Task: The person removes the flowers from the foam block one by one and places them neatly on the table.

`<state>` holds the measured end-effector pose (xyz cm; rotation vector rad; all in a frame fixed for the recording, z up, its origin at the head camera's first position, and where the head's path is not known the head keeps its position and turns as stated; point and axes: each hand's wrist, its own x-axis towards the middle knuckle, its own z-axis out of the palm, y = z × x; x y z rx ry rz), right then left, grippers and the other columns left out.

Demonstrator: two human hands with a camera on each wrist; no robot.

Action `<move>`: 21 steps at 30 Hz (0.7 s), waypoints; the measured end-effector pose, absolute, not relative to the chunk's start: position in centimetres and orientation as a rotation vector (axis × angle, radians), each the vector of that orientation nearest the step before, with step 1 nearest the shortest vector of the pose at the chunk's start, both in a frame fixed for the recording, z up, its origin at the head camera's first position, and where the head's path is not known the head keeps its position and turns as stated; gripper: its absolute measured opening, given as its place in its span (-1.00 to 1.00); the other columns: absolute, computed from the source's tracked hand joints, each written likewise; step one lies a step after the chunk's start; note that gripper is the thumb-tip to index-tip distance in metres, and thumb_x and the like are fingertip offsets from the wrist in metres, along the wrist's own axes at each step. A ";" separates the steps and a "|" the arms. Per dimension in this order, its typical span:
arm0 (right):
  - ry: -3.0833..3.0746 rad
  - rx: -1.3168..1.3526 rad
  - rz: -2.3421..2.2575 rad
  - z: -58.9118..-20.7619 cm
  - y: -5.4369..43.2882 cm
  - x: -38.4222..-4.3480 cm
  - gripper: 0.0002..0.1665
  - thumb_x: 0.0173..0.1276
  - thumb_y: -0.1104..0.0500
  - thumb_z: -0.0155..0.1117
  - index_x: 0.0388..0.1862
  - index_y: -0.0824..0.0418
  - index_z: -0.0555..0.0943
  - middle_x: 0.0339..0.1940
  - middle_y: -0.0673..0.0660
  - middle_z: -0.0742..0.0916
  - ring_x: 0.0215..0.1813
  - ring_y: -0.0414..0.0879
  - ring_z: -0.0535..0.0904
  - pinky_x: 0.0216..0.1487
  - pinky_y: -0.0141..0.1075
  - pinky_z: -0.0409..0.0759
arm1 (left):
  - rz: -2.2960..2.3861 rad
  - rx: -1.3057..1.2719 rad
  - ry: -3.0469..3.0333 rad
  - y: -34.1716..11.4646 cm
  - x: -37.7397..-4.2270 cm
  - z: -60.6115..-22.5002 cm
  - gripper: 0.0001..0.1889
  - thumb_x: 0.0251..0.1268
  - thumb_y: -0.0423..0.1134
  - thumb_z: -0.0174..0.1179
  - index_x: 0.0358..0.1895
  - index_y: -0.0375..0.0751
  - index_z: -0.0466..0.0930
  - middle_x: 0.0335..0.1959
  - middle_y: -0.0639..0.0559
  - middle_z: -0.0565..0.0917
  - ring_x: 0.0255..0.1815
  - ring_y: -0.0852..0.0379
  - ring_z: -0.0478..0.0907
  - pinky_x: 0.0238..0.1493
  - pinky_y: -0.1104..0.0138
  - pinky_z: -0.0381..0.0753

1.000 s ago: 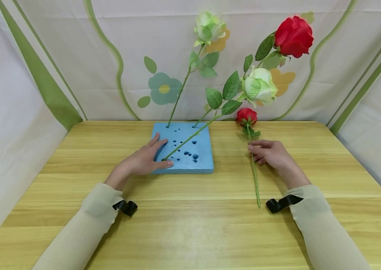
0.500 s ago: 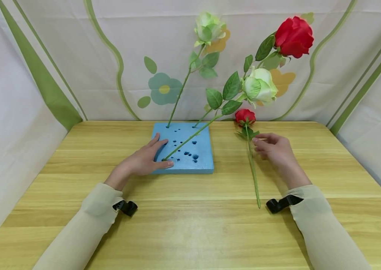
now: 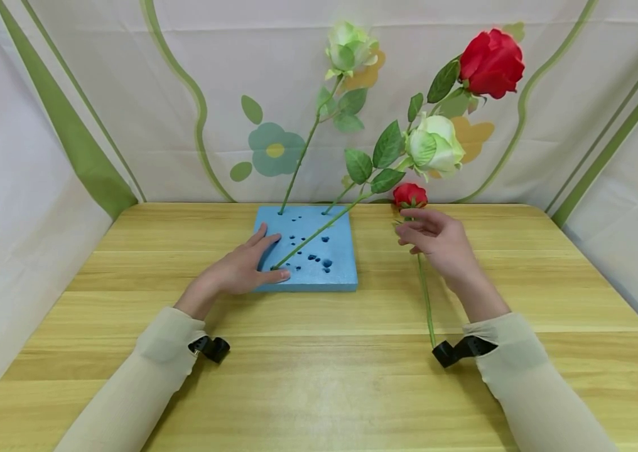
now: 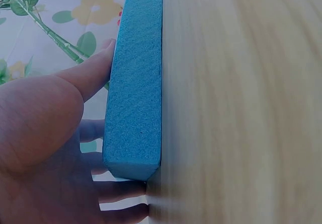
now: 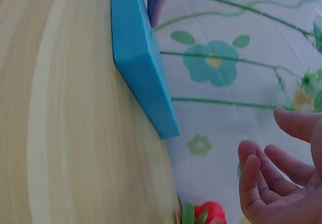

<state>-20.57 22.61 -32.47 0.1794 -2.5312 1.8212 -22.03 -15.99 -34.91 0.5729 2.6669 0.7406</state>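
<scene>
My left hand (image 3: 234,267) rests on the left side of a blue foam block (image 3: 340,254) pitted with holes. Its thumb lies on the top face and the fingers are spread along the left edge, as the left wrist view shows too. Over the stem of a short red rose (image 3: 410,195) hovers my right hand (image 3: 437,245), fingers loosely bent with nothing between them. This rose lies on the table, its stem (image 3: 425,295) partly covered by the hand. Standing in the block are two pale green roses (image 3: 434,144) and a tall red rose (image 3: 491,63), leaning right.
The wooden table (image 3: 319,383) carries the block near its back edge. Behind it hangs a white patterned cloth (image 3: 183,163). The leaning stems and leaves (image 3: 389,145) reach over the area between block and right hand. Each wrist wears a black camera (image 3: 214,349).
My right hand has let go of the short red rose's stem and moved up and left, above the stem near the bloom. The bloom shifted slightly left. The left hand stays still.
</scene>
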 end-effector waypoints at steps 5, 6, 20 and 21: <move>-2.494 0.275 1.842 -32.0 20.9 -19.9 -0.46 0.57 0.07 0.36 0.43 0.20 0.55 -0.03 -0.15 0.79 -0.10 -0.20 0.79 -0.12 -0.34 0.73 | 0.746 0.578 2.665 -16.0 -22.1 -35.0 -0.02 0.54 0.18 0.24 0.77 -0.13 -0.10 0.80 -0.22 -0.37 0.79 -0.40 -0.19 0.69 -0.29 0.05; -2.485 0.287 1.850 -32.0 20.6 -19.7 -0.47 0.57 0.08 0.36 0.43 0.19 0.55 0.01 -0.12 0.79 -0.09 -0.20 0.79 -0.11 -0.33 0.73 | 0.747 0.579 2.666 -16.0 -22.1 -35.0 -0.02 0.54 0.18 0.24 0.77 -0.13 -0.10 0.80 -0.22 -0.37 0.79 -0.40 -0.19 0.69 -0.29 0.05; -2.429 0.443 2.033 -31.5 17.0 -18.1 -0.43 0.55 0.10 0.38 0.48 0.08 0.51 0.36 0.11 0.72 0.22 -0.08 0.72 0.06 -0.24 0.71 | 0.758 0.581 2.660 -16.1 -22.1 -35.0 -0.02 0.54 0.17 0.24 0.77 -0.13 -0.10 0.80 -0.22 -0.37 0.79 -0.39 -0.20 0.69 -0.29 0.05; -2.413 0.462 2.067 -31.5 16.8 -18.0 -0.42 0.55 0.11 0.38 0.49 0.08 0.50 0.39 0.13 0.70 0.24 -0.08 0.71 0.06 -0.24 0.71 | 0.756 0.579 2.660 -16.1 -22.1 -35.0 -0.02 0.54 0.17 0.24 0.77 -0.13 -0.10 0.80 -0.22 -0.37 0.79 -0.39 -0.20 0.69 -0.29 0.05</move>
